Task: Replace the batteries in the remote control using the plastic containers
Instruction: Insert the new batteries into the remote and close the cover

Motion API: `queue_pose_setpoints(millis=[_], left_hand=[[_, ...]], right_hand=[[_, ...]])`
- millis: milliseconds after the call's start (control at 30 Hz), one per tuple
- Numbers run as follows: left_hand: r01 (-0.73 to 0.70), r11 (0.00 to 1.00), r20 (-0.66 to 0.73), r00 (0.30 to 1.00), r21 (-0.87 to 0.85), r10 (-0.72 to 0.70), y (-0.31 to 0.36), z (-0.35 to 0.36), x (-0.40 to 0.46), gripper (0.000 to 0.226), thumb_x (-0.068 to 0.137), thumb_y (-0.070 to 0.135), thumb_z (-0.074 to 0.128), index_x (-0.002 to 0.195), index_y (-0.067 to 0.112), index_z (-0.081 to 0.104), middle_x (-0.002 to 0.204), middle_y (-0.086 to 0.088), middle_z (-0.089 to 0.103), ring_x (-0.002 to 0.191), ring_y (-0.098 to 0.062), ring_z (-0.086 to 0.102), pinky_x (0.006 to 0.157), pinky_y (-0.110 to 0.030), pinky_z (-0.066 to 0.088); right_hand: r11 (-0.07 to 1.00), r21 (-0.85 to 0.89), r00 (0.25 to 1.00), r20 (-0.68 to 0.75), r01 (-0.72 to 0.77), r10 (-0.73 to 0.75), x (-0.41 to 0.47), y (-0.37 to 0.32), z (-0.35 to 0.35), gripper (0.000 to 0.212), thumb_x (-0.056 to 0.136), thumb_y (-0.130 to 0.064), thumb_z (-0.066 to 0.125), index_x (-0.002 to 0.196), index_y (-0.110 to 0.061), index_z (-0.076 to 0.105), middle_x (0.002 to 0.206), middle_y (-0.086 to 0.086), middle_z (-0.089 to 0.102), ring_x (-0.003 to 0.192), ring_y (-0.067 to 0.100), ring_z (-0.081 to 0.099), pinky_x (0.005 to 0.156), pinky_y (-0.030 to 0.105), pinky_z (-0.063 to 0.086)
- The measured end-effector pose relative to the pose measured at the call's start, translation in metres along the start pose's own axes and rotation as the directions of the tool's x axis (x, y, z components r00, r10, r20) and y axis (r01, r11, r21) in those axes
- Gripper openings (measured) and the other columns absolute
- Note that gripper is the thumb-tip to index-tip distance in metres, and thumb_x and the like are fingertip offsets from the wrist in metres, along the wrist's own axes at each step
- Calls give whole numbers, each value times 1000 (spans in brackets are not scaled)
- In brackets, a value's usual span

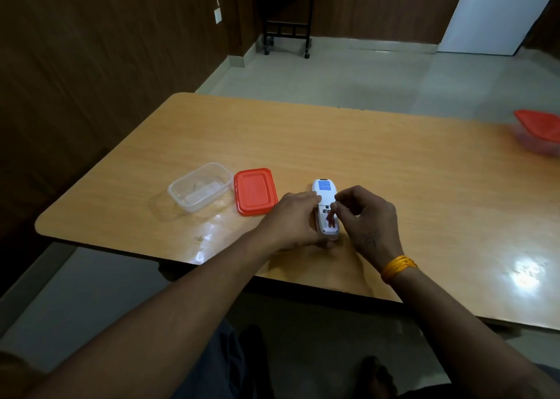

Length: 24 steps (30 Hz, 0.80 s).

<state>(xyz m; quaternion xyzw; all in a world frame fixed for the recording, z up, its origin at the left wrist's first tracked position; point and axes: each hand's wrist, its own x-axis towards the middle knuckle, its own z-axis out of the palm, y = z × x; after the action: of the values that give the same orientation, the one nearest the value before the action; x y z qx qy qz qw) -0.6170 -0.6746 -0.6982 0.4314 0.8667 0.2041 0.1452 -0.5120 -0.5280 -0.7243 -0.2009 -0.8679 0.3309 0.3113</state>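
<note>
Dark trouser legs and two feet [375, 377] occupy the bottom of the view at 6 o'clock, below the near edge of a wooden table [394, 162] with rounded corners. Item: left hand [292, 220], forearm reaching in from 7 o'clock, fingers curled round the left side of a white remote control [325, 204] and gripping it near its lower end. Item: remote control, lying face down on the table near the front edge, long axis pointing toward 12 o'clock, blue label on its upper back, battery bay open at the lower end with reddish battery [330, 219] visible inside. Item: right hand [368, 216], forearm entering from 5 o'clock, yellow band [398, 266] at the wrist, fingertips drawn together in a pinch just above the open bay; whether anything lies between them cannot be told. Item: red lid [255, 191], flat on the table, just beside the left hand at its 10 o'clock. Item: clear plastic container [200, 186], open, touching or nearly touching the lid's left edge. Item: second container with red lid [539, 132], at the table's far right edge, 2 o'clock, well apart from the rest. Background: dark wood-panelled wall, pale tiled floor, black wheeled stand [288, 19] at 12 o'clock.
</note>
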Motion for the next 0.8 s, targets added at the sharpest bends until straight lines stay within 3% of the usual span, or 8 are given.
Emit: queue_pose_setpoints(millis=[133,267,367,600,800], left_hand=[[-10,998,-49,999,60,13,0,4,-1,83,77,56,83,144,14,57,152,-8,56,132,-33,52,106,-43,47],[-22,998,-86,996,51,26,0,6,-2,63,77,60,70,121,14,66,127,-7,68,111,-36,62,92,-44,51],[-34,999,-100,994,25,36,1,7,-2,72,71,62,58,120,10,69,127,-11,70,115,-35,65,98,-46,50],[-33,999,-119,992,-41,28,4,6,-2,65,72,47,64,121,5,70,132,-16,69,116,-39,64,100,-45,50],[-21,1000,-113,993,-15,19,2,8,1,58,73,47,54,112,6,71,119,-14,72,109,-39,66,91,-43,51]], right_hand=[[1000,-27,998,55,8,-6,1,-2,5,7,89,-15,80,95,-15,77,81,-6,74,72,13,67,73,30,53],[996,-61,990,128,58,-50,1,1,14,5,90,-20,78,93,-16,78,90,0,71,77,19,66,76,37,53],[992,-94,988,141,79,-65,0,4,17,5,91,-21,77,92,-15,77,90,2,63,79,20,63,71,38,52],[984,-140,982,167,112,-88,-3,8,17,7,92,-19,75,94,-15,80,88,-4,52,77,18,57,66,33,43],[949,-245,968,199,201,-153,-14,-1,11,29,97,-28,56,97,-13,80,94,6,55,84,28,60,64,39,49]])
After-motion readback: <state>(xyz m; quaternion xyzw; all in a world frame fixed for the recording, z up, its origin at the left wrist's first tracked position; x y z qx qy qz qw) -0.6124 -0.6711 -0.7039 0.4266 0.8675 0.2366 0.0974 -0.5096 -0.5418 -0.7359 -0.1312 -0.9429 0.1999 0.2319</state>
